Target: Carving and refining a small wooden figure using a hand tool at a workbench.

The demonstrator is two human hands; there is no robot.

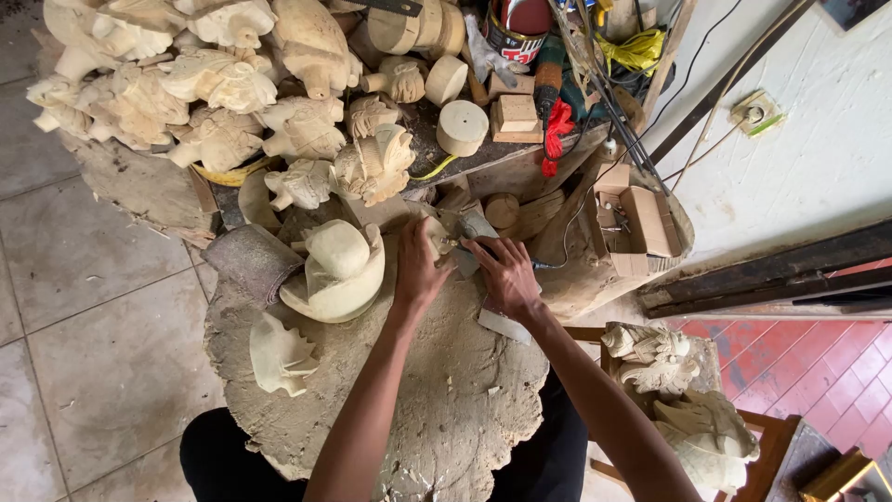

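My left hand (417,270) is wrapped around a small pale wooden carving (437,231) at the far edge of a rough grey stump top (446,390). My right hand (505,275) presses a folded piece of grey sandpaper (474,230) against that carving from the right. A larger rounded pale carving (339,268) rests just left of my left hand. Another smaller leaf-shaped carving (279,354) lies on the stump's left side. A flat light piece (502,324) lies under my right wrist.
A heap of unfinished pale carvings (204,84) fills the bench beyond, with round wooden discs (462,126), small blocks, a tin and tools. A grey sandpaper roll (251,260) lies left. Ornate carvings (678,390) sit on a stool right. Tiled floor lies left.
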